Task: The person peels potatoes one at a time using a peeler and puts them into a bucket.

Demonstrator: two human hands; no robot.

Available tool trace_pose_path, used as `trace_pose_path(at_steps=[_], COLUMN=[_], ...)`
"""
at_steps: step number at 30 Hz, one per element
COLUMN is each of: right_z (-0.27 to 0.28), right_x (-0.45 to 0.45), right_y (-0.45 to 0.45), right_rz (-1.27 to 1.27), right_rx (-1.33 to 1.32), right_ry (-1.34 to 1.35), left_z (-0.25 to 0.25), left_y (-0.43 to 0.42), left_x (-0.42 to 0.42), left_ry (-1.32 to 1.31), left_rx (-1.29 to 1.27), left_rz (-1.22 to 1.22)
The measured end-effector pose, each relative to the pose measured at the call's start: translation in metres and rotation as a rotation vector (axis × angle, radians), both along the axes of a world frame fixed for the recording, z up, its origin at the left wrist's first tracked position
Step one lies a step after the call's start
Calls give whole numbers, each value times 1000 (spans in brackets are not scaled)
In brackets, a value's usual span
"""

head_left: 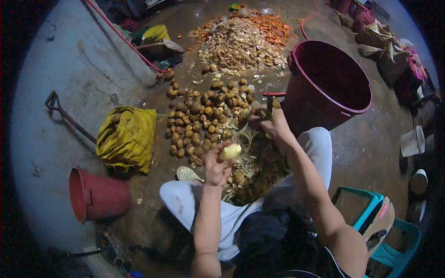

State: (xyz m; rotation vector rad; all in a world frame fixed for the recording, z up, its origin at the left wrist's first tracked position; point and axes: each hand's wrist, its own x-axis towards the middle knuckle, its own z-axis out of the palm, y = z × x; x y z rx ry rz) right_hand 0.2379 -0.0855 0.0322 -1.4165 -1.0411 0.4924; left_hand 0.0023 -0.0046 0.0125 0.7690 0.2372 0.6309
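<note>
My left hand point(217, 167) is closed around a peeled, pale yellow root vegetable point(230, 151), its rounded end facing up and right. To the upper right, my right hand point(274, 123) is closed and partly blurred. A dark upright tool with a red crossbar point(274, 94) rises from its fingers; its exact kind cannot be made out. Just beyond my left hand, many round brown unpeeled roots point(194, 118) are spread over the floor. Beneath both hands lies a heap of peelings and leafy scraps point(241, 173), between my legs.
A large maroon bin point(296, 83) stands close to my right hand. Behind are a pale peelings pile point(241, 44) and orange scraps point(271, 30). At left are a yellow sack point(127, 141), a red bucket point(104, 194) and a long-handled tool point(69, 118). A teal stool point(394, 252) is at lower right.
</note>
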Motion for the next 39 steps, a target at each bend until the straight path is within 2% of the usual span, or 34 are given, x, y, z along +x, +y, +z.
trace_pose_path(at_steps=[2, 4, 5, 6, 8, 10, 12, 13, 14, 16, 18, 20, 21, 24, 28, 30, 32, 34, 39], right_z=[-23, -14, -6, 15, -8, 15, 6, 18, 12, 4, 4, 7, 9, 18, 1, 0, -2, -9, -4], right_x=[14, 3, -6, -17, -8, -9, -5, -6, -1, 7, 8, 10, 4, -7, -5, -5, -7, -10, -16], right_y=[8, 6, 0, -2, 5, -3, 2, -3, -2, 3, 4, 1, 1, -5, -1, -3, -2, 0, 1], right_rz=[-128, -56, -64, 11, -189, -59, -52, 103, 101, -63, -73, -167, -126, -52, -101, -66, -28, -8, 4], right_rx=[-143, -6, 59, 190, -5, 84, 109, 147, 143, -26, 8, -28, -72, -76, -94, -116, -139, -75, -49], right_ry=[181, -50, -268, -209, -59, 597, -161, -230, -228, -251, 441, -247, -89, 48, 28, 55, 87, 6, 41], left_z=[-2, -3, -4, -5, -6, -4, 0, 7, 6, 7, 7, -1, 2, -2, -1, 0, 2, 0, -19], left_y=[-2, 0, -1, -2, -3, -2, 0, -4, -4, -3, 0, 3, 0, 5, 2, 3, 3, 1, 5], left_x=[-1, 0, 1, 1, 1, 2, 1, 1, 3, 2, 2, -2, 1, 1, 0, 0, 2, 2, 7], left_ry=[-43, -86, -67, -48, -49, -63, -16, 45, 47, 11, -59, -95, -113, -165, -86, 2, 28, 58, 6], left_rx=[-44, -87, -120, -153, -134, -103, 6, 65, 62, 87, 89, -97, -177, -268, -308, -63, -96, -133, 57], left_rz=[-19, -38, -25, -13, -11, -7, -21, -12, -13, -41, -32, -67, -24, -102, -21, -24, -16, -10, 142])
